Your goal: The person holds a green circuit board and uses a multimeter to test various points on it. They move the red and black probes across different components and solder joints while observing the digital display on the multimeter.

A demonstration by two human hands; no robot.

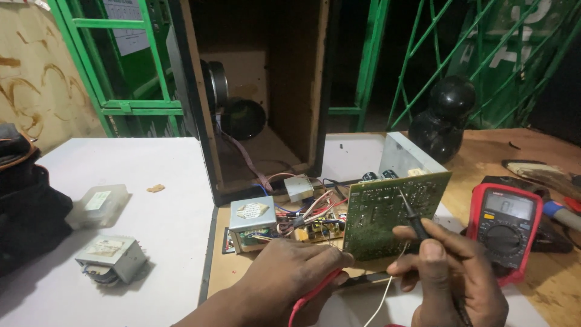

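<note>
From the head view, our right hand (445, 275) pinches a black probe (413, 218) against the upright green circuit board (390, 212) near the table's (169, 206) front edge; our left hand (296, 272) grips a red probe lead (311, 297) beside it.

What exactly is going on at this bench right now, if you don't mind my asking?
A person is probing a green circuit board that stands tilted up on the bench. The right hand holds a black probe with its tip on the board. The left hand steadies the board's lower edge and holds a red lead. A red multimeter lies to the right, and an open speaker cabinet stands behind.
</note>
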